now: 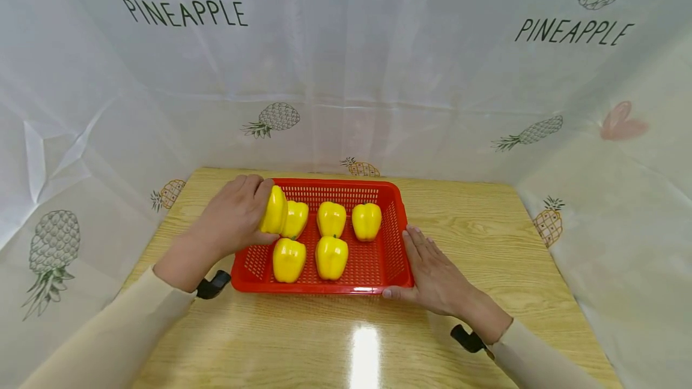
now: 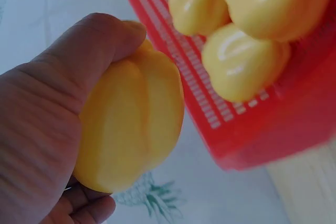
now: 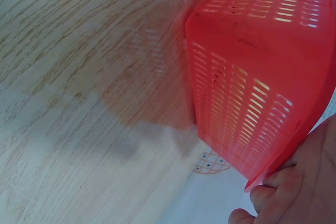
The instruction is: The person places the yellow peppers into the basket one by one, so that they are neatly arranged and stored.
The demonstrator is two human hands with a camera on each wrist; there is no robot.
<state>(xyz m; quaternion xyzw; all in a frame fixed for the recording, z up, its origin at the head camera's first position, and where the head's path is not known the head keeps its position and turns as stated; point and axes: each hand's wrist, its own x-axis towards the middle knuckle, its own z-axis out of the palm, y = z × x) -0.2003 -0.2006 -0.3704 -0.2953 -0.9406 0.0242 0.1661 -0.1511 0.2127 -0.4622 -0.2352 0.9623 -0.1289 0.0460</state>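
My left hand (image 1: 232,215) grips a yellow bell pepper (image 1: 274,210) over the left end of a red basket (image 1: 367,266). In the left wrist view, the thumb lies across the top of that bell pepper (image 2: 131,121) and some fingertips show beneath it. Several more yellow bell peppers (image 1: 332,257) sit inside the basket in two rough rows. At the basket's right end, my right hand (image 1: 438,275) rests against the rim with fingers extended and the thumb by the front corner. The right wrist view shows its fingers (image 3: 278,182) touching the basket's outer edge.
The basket stands on a light wood-grain table (image 1: 459,215). A white curtain (image 1: 346,65) printed with pineapples surrounds the table at the back and sides. Black straps (image 1: 213,285) are on both wrists.
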